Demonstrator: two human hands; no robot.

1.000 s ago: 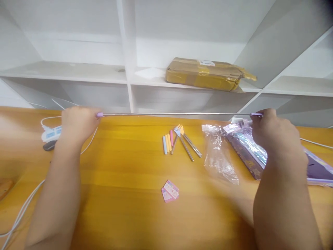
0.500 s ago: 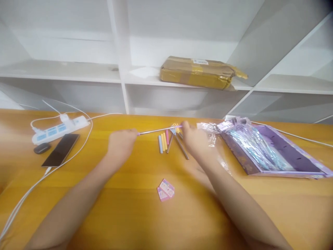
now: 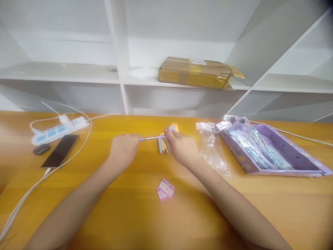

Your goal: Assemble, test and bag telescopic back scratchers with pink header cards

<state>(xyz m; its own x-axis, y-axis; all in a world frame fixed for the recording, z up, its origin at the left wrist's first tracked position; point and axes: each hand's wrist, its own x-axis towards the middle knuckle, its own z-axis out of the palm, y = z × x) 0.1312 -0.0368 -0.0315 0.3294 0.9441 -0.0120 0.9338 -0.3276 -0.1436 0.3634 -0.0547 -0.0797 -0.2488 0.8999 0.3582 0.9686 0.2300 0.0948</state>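
My left hand (image 3: pixel 125 149) is closed round one purple end of a slim telescopic metal rod (image 3: pixel 149 138). My right hand (image 3: pixel 182 147) grips the rod's other purple end, so the rod spans level between both fists. Just behind and partly under my right hand lie claw-shaped heads like those of back scratchers, one yellow (image 3: pixel 175 126) and one blue and white (image 3: pixel 170 128). Beside them a light blue stick (image 3: pixel 160 145) and yellow sticks (image 3: pixel 163 145) lie on the table; my right hand hides the rest. Two small pink cards (image 3: pixel 165 190) overlap nearer to me.
Clear plastic wrappers (image 3: pixel 212 149) lie right of my hands, by a purple box (image 3: pixel 309 170) holding bagged items (image 3: pixel 260 146). On the left are a phone (image 3: pixel 60 151), a black mouse-like object (image 3: pixel 41 149), a power strip (image 3: pixel 61 130) and cables. A taped carton (image 3: pixel 195 73) sits on the shelf.
My right hand has moved left and slightly down towards my left hand, and the visible length of rod between them is much shorter. It now covers the metal rods on the table.
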